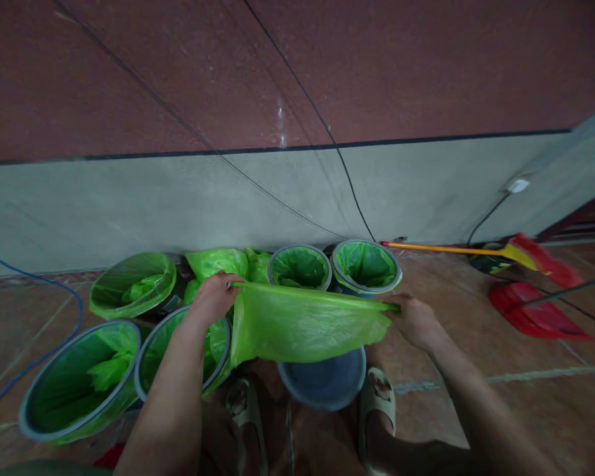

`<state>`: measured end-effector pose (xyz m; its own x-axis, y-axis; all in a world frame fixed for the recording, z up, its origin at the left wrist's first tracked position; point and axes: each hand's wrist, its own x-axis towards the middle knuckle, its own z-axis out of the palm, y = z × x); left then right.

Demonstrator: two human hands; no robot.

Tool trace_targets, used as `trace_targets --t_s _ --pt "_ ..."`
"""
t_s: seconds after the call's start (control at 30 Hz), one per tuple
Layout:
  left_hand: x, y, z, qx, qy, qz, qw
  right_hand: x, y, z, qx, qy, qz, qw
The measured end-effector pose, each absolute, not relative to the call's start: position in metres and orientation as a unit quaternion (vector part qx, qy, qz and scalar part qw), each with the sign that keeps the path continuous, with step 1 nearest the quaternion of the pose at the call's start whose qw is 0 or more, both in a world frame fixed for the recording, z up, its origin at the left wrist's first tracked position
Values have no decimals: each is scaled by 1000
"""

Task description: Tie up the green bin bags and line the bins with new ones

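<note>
A green plastic bin bag (pixel 302 324) is stretched flat between my hands, just above an unlined grey bucket (pixel 322 383) that stands between my feet. My left hand (pixel 214 296) is closed on the bag's left top corner. My right hand (pixel 412 318) pinches its right corner. Both arms reach forward from the bottom of the view.
Several grey buckets lined with green bags stand around: two at the back (pixel 300 266) (pixel 365 266), others at the left (pixel 79 380) (pixel 183 350) (pixel 133 283). A loose green bag (pixel 217 262) lies among them. A yellow-handled broom (pixel 476 250) and red dustpan (pixel 535 311) lie right. A blue cable (pixel 69 324) crosses the floor left.
</note>
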<state>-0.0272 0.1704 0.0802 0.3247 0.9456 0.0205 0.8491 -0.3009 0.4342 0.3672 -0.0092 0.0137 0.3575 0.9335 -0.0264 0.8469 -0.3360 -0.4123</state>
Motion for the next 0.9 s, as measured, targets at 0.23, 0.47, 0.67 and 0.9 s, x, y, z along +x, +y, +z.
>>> trace_targets --t_s 0.23,0.47,0.67,0.9 --pt "-30 182 78 687 564 350 294 366 -7 33 -714 -447 262 471" --pt "-28 179 88 645 571 412 296 350 0 30 -737 -444 241 449" --pt "-33 177 95 714 663 200 106 327 4 -11 -777 -542 234 219" --pt "-17 161 97 739 669 74 11 316 0 -8 -764 -562 258 183"
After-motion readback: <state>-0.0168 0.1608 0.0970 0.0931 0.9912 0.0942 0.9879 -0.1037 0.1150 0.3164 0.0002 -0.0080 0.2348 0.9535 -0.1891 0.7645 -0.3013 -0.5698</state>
